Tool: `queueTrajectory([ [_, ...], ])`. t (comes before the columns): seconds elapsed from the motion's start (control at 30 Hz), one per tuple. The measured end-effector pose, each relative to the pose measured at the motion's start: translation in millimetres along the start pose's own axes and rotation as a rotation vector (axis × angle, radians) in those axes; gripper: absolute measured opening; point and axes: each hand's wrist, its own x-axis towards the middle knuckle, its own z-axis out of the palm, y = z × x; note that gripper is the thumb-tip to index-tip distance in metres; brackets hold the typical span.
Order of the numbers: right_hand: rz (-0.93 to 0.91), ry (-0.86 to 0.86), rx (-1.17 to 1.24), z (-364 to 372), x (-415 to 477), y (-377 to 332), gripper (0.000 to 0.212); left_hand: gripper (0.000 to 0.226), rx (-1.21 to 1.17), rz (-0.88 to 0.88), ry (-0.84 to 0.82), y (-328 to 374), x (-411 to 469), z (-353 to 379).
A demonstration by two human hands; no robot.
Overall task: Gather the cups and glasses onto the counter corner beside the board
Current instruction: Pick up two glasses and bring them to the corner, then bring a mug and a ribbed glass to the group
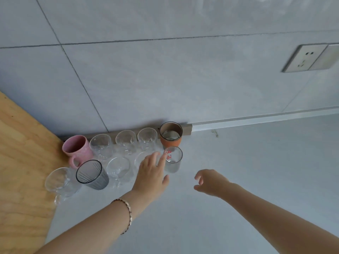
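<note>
Cups and glasses stand in two rows on the grey counter [238,171] beside the wooden board [22,162]. The back row has a pink mug [78,148], three clear glasses [126,143] and an orange-sleeved cup [171,137]. In front stand a clear mug [60,182], a dark ribbed glass [91,175], a stemmed glass [118,170] and a small glass with red print [173,159]. My left hand [151,175] reaches over the front row, its fingertips touching the printed glass and hiding another clear glass. My right hand [211,182] hovers empty, fingers loosely curled, right of it.
A tiled wall rises behind the cups, with a brown strip [189,129] at its foot. A wall socket [310,58] sits at the upper right. Bare counter stretches to the right and toward me.
</note>
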Motion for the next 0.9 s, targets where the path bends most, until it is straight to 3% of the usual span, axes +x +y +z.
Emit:
queueTrajectory([
  [0.1,0.067,-0.110,-0.019,-4,-35,49,0.044,0.046,-0.072,0.077,-0.206,58,-3,-1],
  [0.23,0.207,-0.130,0.017,-7,-91,140,0.046,0.039,-0.147,0.097,-0.559,149,5,15],
  [0.3,0.271,-0.093,0.062,-7,-124,195,0.046,0.034,-0.110,0.164,-0.647,202,11,24],
  [0.47,0.450,0.025,0.183,-3,-225,348,0.046,0.003,-0.069,0.332,-0.661,365,13,40],
  [0.67,0.677,0.197,0.305,9,-355,524,0.034,0.005,-0.035,0.468,-0.614,563,-12,62],
  [0.9,0.831,0.289,0.421,12,-469,670,0.039,0.012,-0.045,0.575,-0.601,746,-28,85],
])
